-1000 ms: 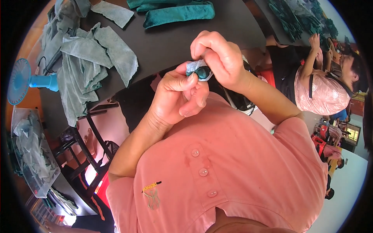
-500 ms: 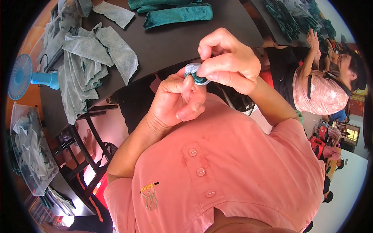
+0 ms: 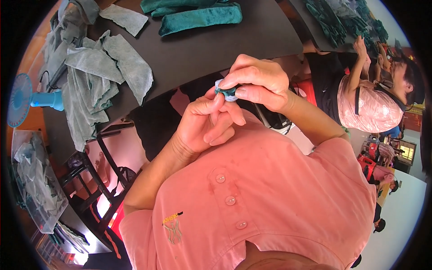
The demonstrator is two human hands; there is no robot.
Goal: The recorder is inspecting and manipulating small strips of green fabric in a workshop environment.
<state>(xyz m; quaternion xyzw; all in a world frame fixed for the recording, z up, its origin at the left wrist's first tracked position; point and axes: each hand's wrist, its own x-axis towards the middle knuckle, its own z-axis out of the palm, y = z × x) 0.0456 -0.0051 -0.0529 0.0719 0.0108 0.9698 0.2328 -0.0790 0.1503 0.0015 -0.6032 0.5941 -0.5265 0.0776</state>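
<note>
A small green velvet piece of fabric with a pale grey underside (image 3: pixel 228 92) is held in front of my chest, near the table's edge, folded or curled between both hands. My left hand (image 3: pixel 202 121) pinches its lower left side between thumb and finger, the other fingers bent underneath. From the upper right, my right hand (image 3: pixel 263 83) grips it with thumb and index finger, the remaining fingers curled over. The fingers cover much of the piece, so its full shape is hidden.
On the dark table (image 3: pixel 189 54) lie grey-green fabric pieces (image 3: pixel 128 67) and teal velvet strips (image 3: pixel 202 20). A blue fan (image 3: pixel 19 100) stands at the left, above a clear bin of fabric (image 3: pixel 38 180). To the right, a co-worker (image 3: pixel 371 101) sits at another table.
My right hand has come down and its thumb and index finger now grip the piece differently. The green side shows more bunched. The whole view has shifted slightly.
</note>
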